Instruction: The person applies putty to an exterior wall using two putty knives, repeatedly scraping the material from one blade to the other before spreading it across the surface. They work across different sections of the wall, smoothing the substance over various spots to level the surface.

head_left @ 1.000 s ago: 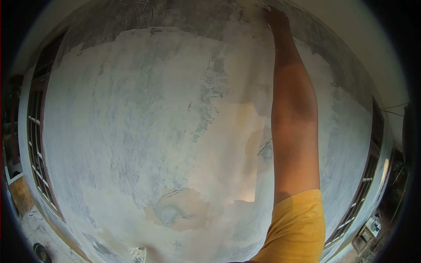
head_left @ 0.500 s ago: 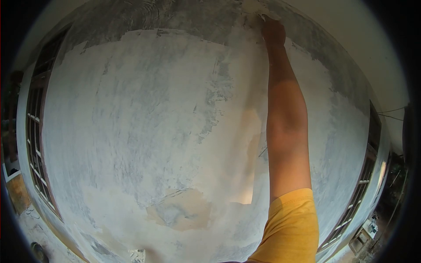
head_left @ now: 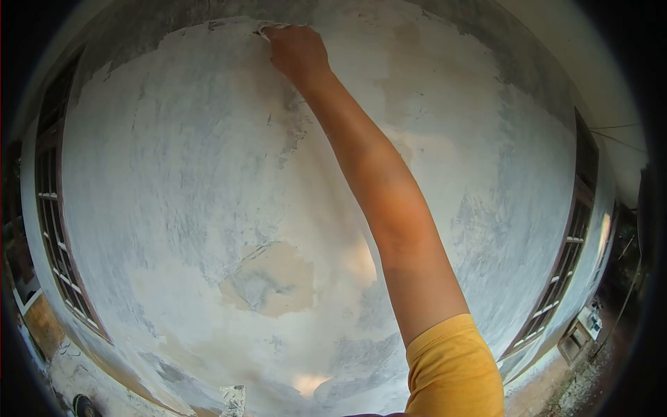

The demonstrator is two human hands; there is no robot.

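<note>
My right hand [head_left: 299, 54] is raised high against a wall [head_left: 187, 160] coated unevenly in white and grey. Its fingers are closed round a small tool smeared with white paste, mostly hidden by the hand, at the border between the pale coat and the darker grey band above. The right arm, in a yellow sleeve [head_left: 448, 361], reaches up from the lower right. A beige patch [head_left: 292, 278] marks the wall lower down. At the bottom edge a paste-smeared flat piece [head_left: 233, 401] shows in part; what holds it is out of sight. My left hand is not visible.
Barred windows stand at the left [head_left: 59, 229] and the right [head_left: 570, 243] of the wall. A wooden frame-like object [head_left: 574, 340] lies at the lower right. Something dark and round [head_left: 83, 405] is at the lower left. Thin wires cross at the right.
My right hand has moved left along the upper wall, and the arm now slants to the left. The view has shifted slightly, and the smeared piece at the bottom shows a little more.
</note>
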